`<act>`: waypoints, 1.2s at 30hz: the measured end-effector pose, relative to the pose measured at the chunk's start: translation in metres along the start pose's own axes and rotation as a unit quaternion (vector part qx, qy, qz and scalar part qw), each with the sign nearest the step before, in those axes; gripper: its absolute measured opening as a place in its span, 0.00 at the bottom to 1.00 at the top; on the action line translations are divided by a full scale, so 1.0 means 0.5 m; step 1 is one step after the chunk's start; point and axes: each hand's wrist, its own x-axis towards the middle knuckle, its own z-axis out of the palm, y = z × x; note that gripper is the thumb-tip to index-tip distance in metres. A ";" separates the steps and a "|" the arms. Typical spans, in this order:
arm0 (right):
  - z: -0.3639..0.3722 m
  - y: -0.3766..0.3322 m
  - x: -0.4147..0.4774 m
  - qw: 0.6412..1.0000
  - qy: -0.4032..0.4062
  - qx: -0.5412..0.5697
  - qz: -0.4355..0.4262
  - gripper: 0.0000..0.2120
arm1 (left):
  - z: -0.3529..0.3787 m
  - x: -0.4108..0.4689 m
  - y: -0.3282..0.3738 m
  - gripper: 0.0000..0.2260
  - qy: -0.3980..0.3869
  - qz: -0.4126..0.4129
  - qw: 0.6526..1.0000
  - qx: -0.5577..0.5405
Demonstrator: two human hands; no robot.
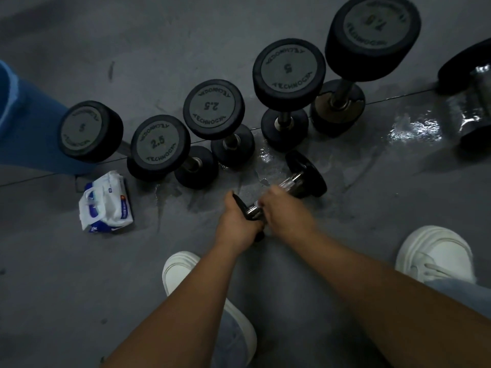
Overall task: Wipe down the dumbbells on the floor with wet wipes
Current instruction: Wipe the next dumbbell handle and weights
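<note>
my left hand (236,221) grips the near head of the black rubber-headed dumbbell with a chrome handle (305,176), which lies on its side on the grey floor (358,235), likely to stop it rolling. my right hand (281,211) curls round the handle, seemingly to rub it; any wipe under it is hidden. the white and blue pack of wet wipes (106,203) lies within reach, left.

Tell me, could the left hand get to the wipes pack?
Probably yes: the wipes pack lies on floor left of the left hand, nothing between them, though that hand grips the dumbbell.
</note>
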 end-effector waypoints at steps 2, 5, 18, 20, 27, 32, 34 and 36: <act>-0.010 0.022 0.014 0.996 0.058 0.017 0.062 0.07 | -0.003 0.002 0.001 0.46 0.002 0.003 1.000 -0.001; -0.001 0.010 0.009 0.998 0.049 -0.007 0.047 0.08 | -0.001 -0.002 0.004 0.46 0.005 0.005 1.000 -0.010; -0.021 0.024 0.042 1.000 0.029 -0.001 0.007 0.09 | -0.014 0.007 0.011 0.41 -0.010 0.007 1.000 -0.016; -0.018 0.014 0.028 1.000 0.008 -0.010 -0.006 0.10 | -0.016 0.008 0.013 0.40 -0.012 0.002 1.000 -0.015; -0.006 0.047 -0.008 0.995 0.043 0.055 0.070 0.06 | -0.019 0.002 0.008 0.38 -0.028 -0.133 0.982 -0.132; -0.010 0.057 -0.009 0.988 0.062 0.126 0.063 0.06 | 0.018 -0.033 0.009 0.43 0.098 -0.019 0.994 -0.035; -0.016 0.048 0.016 0.979 0.109 0.150 0.080 0.06 | 0.032 -0.044 0.006 0.49 0.085 0.007 0.996 0.010; -0.013 0.031 0.025 0.991 0.028 0.122 0.048 0.06 | 0.037 -0.050 0.006 0.49 0.093 0.016 0.995 0.040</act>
